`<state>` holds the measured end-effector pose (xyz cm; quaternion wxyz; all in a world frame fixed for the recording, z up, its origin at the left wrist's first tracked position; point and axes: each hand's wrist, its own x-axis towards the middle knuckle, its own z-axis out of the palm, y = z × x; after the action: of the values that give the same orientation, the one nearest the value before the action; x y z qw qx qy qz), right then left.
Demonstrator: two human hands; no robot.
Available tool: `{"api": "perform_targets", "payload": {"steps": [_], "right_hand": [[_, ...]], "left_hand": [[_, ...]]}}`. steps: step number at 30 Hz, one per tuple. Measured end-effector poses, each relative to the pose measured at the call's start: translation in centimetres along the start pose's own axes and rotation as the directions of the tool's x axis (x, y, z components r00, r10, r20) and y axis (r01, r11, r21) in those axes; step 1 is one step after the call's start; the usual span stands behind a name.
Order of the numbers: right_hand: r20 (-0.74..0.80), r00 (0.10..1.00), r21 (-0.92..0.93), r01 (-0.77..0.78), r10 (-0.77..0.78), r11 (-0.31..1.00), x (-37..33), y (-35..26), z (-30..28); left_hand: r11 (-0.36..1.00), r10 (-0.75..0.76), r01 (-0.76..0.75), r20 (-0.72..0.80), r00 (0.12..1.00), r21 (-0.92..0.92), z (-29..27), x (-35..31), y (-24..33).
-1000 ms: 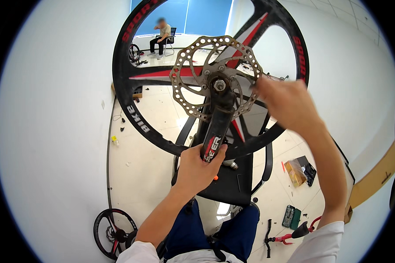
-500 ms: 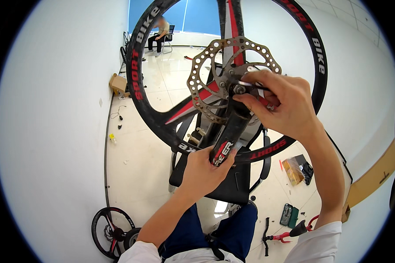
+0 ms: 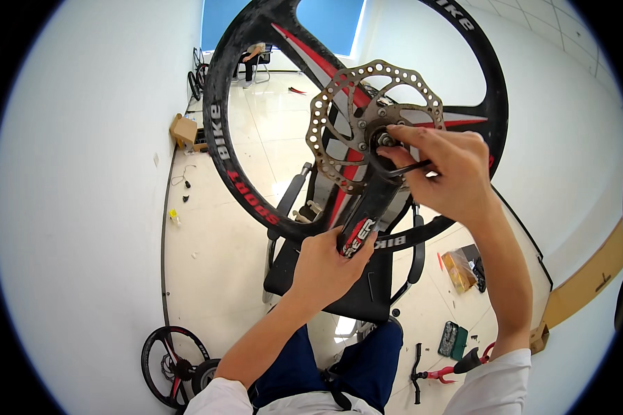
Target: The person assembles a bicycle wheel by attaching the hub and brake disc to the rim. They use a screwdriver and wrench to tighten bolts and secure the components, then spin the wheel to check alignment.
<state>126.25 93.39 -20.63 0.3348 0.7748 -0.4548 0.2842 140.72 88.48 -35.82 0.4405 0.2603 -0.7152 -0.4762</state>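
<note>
A bicycle wheel (image 3: 223, 131) with broad black, red and white spokes stands upright in front of me, a perforated brake disc (image 3: 320, 114) at its hub. My left hand (image 3: 329, 273) is wrapped round the black fork leg (image 3: 375, 197), which slants up to the hub. At the axle nut (image 3: 385, 140), my right hand (image 3: 453, 162) is closed, with thumb and forefinger on either side of the nut. A thin dark bent rod (image 3: 408, 169) runs from beside the hub into the curled fingers of this hand; its exact kind is unclear.
A black chair (image 3: 353, 297) stands below the wheel, a hex key (image 3: 371, 285) on its seat. Another wheel (image 3: 166, 366) lies lower left. At right are a green case (image 3: 453, 340), red bike parts (image 3: 439, 374) and a yellowish package (image 3: 458, 270). A person (image 3: 249, 66) sits far back.
The wheel's spokes and rim lettering have turned anticlockwise. My right hand has shifted slightly down, and the dark rod now curves below the nut. My left hand keeps its grip on the fork leg.
</note>
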Motion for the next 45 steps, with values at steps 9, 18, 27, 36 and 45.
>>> {"api": "perform_targets", "payload": {"steps": [9, 18, 27, 36, 45], "right_hand": [[-0.059, 0.995, 0.098, -0.073, 0.079, 0.992, -0.6, 0.7, 0.4], [-0.134, 0.911, 0.114, -0.378, 0.391, 0.919, -3.0, 0.1, -2.4], [0.086, 0.227, 0.309, -0.932, 0.97, 0.19, -36.2, -2.5, 10.7], [0.233, 0.105, 0.022, -0.994, 0.967, 0.103, -49.4, -4.8, 29.7], [0.222, 0.009, 0.347, -0.935, 0.975, -0.07, -51.9, -13.6, 19.4]], "left_hand": [[0.999, 0.016, -0.016, 0.004, 1.0, 0.05, 0.6, 0.1, -0.7], [0.997, 0.045, -0.045, 0.001, 0.999, 0.067, 0.9, 0.6, -0.6], [0.996, -0.084, 0.083, -0.044, 0.995, -0.021, 1.5, 0.3, -0.9], [0.983, -0.181, 0.175, -0.168, 0.969, -0.048, 5.1, 1.6, 0.1], [0.982, -0.185, 0.19, -0.2, 0.962, 0.002, 5.6, 3.1, -3.2]]}}
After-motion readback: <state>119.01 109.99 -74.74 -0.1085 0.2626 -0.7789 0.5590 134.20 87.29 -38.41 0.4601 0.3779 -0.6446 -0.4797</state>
